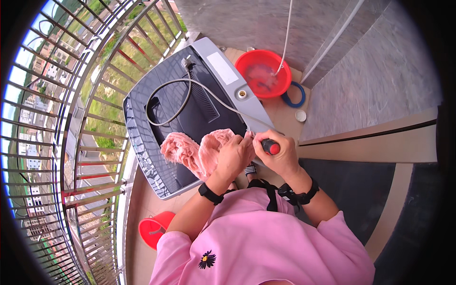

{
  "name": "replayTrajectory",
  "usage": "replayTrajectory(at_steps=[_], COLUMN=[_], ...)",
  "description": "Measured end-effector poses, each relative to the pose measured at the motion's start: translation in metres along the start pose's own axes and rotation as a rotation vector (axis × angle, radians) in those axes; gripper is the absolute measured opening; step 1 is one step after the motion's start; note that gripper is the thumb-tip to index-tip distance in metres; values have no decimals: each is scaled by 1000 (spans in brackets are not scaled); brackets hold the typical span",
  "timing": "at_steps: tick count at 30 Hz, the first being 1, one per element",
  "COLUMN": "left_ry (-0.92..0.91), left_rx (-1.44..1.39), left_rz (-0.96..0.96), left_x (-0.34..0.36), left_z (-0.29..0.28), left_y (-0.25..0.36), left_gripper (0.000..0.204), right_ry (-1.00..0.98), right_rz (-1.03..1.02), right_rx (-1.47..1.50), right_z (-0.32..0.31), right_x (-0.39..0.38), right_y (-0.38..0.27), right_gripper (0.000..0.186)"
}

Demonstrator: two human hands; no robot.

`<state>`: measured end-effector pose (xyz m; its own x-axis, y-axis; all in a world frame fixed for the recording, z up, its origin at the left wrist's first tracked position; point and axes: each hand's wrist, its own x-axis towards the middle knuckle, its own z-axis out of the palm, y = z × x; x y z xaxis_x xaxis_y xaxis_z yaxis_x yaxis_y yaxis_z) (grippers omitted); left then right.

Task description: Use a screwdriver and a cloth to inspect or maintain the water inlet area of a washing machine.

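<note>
- Two bare hands are held close together at the centre of the frame, over the lower right edge of the washing machine (137,111).
- Pink cloth (180,152) is draped over the lower part of the dark lid; its bunched right end is gathered by the left hand (231,156), whose grip is closed, with fingers curled over the folds.
- A tool handle (271,147), black with a red end, is wrapped by the right hand (280,157); this grip is closed too. The tool's working end is hidden, and whether it touches the cloth cannot be told.
- The cloth is judged soft, limp and light, heavier if wet, which cannot be seen; it is best held by a thick gathered fold, as loose parts may slide.
- The handle looks stiff and firm, and is best taken around its middle.
- A grey cable (148,107) is looped across the lid; a red basin (240,71) is seen at upper centre-right and a red bucket (148,232) at lower left.
</note>
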<state>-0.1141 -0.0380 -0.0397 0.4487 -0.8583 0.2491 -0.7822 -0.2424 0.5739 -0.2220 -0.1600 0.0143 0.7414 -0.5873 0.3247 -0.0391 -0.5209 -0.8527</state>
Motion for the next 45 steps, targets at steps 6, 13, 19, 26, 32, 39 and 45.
replayTrajectory(at_steps=[6,13,19,26,32,39,45], left_ry=[-117,-42,92,22,-23,-248,-308], left_rx=[85,-39,-116,-109,-180,-479,-518], left_rz=[7,-106,-82,-88,-86,-279,-446], left_x=[-20,-10,-7,-15,-32,-56,-71], left_z=[8,1,2,6,-12,-71,-69], left_y=[0,-1,-3,2,15,34,23], left_gripper=[24,16,13,16,8,15,14], right_ry=[109,-151,-469,-329,-104,-124,-72], right_rz=[80,328,564,325,16,43,244], right_rx=[30,20,81,-72,6,220,519], right_z=[-7,-3,15,-4,-31,-77,-88], right_x=[-22,77,124,93,-16,-24,-46], right_y=[-15,12,26,25,-32,-45,-8], right_gripper=[11,27,31,26,17,13,12])
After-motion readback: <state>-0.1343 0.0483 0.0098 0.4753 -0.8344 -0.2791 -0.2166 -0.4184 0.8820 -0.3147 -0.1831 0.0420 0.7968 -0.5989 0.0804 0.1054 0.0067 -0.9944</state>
